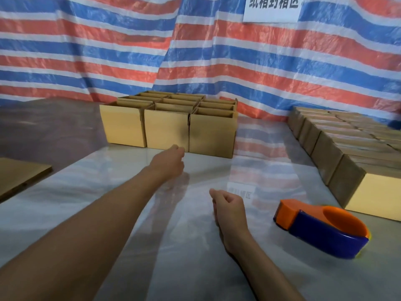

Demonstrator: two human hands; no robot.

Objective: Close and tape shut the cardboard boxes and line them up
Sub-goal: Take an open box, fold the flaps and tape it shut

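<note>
A block of several open-topped cardboard boxes stands at the back centre of the glossy floor. Rows of several closed boxes run along the right side. An orange and blue tape dispenser lies on the floor at the lower right. My left hand stretches out toward the front middle open box, fingers loosely curled, holding nothing, just short of it. My right hand hovers lower, left of the dispenser, its fingers loosely curled and empty.
A flat sheet of cardboard lies at the left edge. A striped red, white and blue tarp hangs as the back wall, with a white paper sign at the top right. Bare glossy floor lies between the arms.
</note>
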